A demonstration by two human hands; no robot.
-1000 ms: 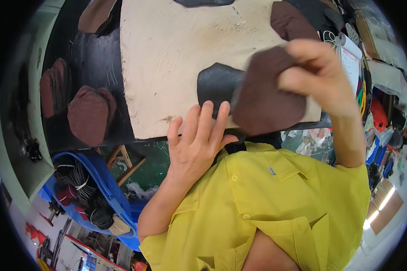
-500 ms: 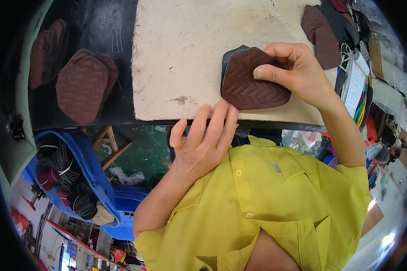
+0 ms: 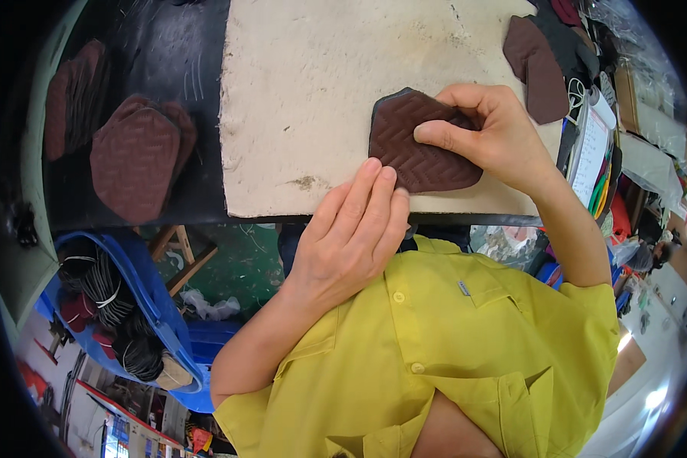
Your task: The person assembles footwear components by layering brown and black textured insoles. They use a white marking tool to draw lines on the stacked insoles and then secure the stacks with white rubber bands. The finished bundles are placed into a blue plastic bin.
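Note:
A dark brown quilted fabric piece (image 3: pixel 404 149), stitched in a zigzag pattern and backed by a darker layer, lies at the front of the pale board (image 3: pixel 305 99). My right hand (image 3: pixel 490 133) pinches its right side, thumb on top and the other fingers curled at the far edge, partly hidden. Stretched out with the fingers close together, my left hand (image 3: pixel 355 225) touches the piece's lower left edge with its fingertips.
Stacks of similar brown pieces (image 3: pixel 135 160) lie on the black tabletop (image 3: pixel 160 57) to the left. More brown fabric pieces (image 3: pixel 538 72) rest at the board's right edge, beside a notebook (image 3: pixel 590 149). A blue bin (image 3: pixel 156 305) holding dark bundles stands below left.
My left hand has moved up to the piece's lower edge, its fingers now closer together. The quilted top has turned slightly and covers more of the dark layer beneath.

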